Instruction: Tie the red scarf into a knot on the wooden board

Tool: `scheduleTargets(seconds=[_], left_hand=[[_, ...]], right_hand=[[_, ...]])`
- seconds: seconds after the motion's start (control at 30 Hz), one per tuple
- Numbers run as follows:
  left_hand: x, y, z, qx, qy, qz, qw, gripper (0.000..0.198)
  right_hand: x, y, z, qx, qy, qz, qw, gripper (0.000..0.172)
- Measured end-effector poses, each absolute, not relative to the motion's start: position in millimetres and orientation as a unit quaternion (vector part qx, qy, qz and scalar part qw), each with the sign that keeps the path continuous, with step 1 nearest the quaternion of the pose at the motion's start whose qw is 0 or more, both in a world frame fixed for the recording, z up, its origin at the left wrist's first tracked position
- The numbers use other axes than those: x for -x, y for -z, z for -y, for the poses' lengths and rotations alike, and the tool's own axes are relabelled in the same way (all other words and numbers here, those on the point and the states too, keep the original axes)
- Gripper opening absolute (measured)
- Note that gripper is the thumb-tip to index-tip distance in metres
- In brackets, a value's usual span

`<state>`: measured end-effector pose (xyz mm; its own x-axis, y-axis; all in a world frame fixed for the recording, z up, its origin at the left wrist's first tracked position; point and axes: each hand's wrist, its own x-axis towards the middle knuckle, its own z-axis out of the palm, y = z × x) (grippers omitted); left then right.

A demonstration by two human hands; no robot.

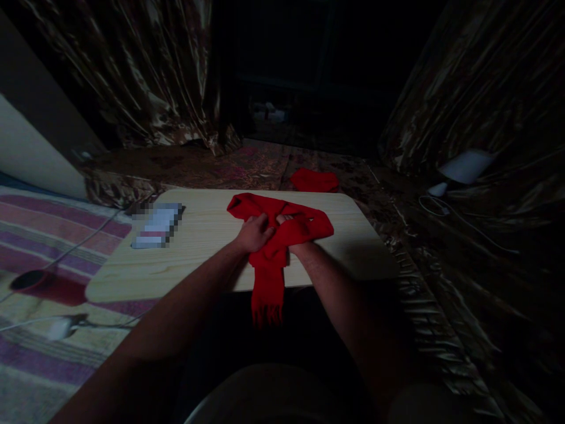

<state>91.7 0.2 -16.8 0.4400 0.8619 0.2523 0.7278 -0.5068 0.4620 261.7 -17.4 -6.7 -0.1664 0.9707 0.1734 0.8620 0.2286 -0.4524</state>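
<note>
Gathering, as it seems, the red scarf (309, 227) at the middle of the table (198, 247), the left hand (255, 232) has its fingers clamped on the cloth, the right hand (289, 221) is half hidden so I cannot tell its grip, and a further fold would need both layers pressed together.

On my feed both bare forearms reach forward and converge on the red scarf (309, 228). My left hand (253, 233) sits at the scarf's left side, knuckles up, fingers curled down into the cloth in a closed grip. My right hand (296, 245) lies just right of it, mostly buried under the scarf's fold; only a few fingertips (285, 219) show above the fold, so I can't read its grip. The two hands nearly touch.
</note>
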Motion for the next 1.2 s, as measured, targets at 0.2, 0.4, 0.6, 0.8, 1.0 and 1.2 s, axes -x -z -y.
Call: scheduleTargets(seconds=[0.2,0.4,0.6,0.8,1.0,1.2], left_hand=[[-95,15,3,-0.831,-0.220,-0.490,0.144,0.042],[-96,17,1,-0.837,-0.225,-0.481,0.136,0.040],[-100,18,9,-0.804,-0.231,-0.540,0.090,0.040],[-113,11,23,-0.753,-0.258,-0.599,0.080,0.041],[-130,7,27,-0.725,-0.269,-0.629,0.083,0.042],[-129,10,23,-0.735,-0.271,-0.613,0.101,0.041]], right_hand=[[-281,-10,71,0.512,-0.089,0.853,0.039,0.030],[-287,-60,122,0.487,-0.122,0.857,0.117,0.020],[-288,-19,77,0.505,-0.029,0.853,0.126,0.044],[-313,15,20,0.523,-0.001,0.842,0.128,0.043],[-315,3,-10,0.568,-0.030,0.814,0.120,0.037],[-283,-8,-37,0.730,-0.146,0.634,0.210,0.045]])
